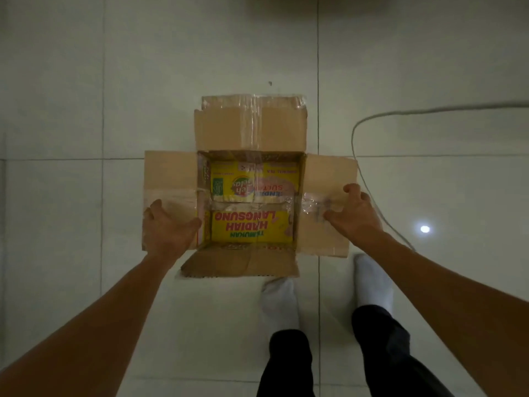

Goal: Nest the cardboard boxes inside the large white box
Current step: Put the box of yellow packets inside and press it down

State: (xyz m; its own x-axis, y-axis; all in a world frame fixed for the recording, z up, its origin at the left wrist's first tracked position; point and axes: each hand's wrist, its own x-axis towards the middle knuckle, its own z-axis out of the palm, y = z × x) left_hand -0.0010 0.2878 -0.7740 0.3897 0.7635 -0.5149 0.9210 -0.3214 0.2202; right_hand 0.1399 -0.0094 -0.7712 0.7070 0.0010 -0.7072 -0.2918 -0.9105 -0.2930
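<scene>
We look straight down at a pale tiled floor (pixel 71 110), and at the left our left hand (pixel 167 229) lies spread and flat on the left flap (pixel 169 176) of an open cardboard box (pixel 252 130), thumb reaching toward the box's inner edge, pinching nothing. The box stands on the floor just ahead of our feet with all four flaps folded outward: the far flap (pixel 250 127) is crossed by a strip of clear tape, and the near flap (pixel 243 260) has a ragged torn edge. Down inside the box we see a yellow printed box (pixel 252 226) filling the bottom, its red lettering upside down to us, its two top flaps closed and meeting along a taped seam. Whether the outer box is white on its outside we cannot tell; only brown cardboard shows. Further right, our right hand (pixel 355 214) grips the outer edge of the right flap (pixel 329 179), fingers curled over the taped patch with the thumb on top. Below it stand our two feet in white socks (pixel 282 302) and dark trouser legs. At the far right a grey cable (pixel 360 121) curves across the tiles, passing behind the right hand, and a small bright spot of light (pixel 425 229) reflects off the floor.
</scene>
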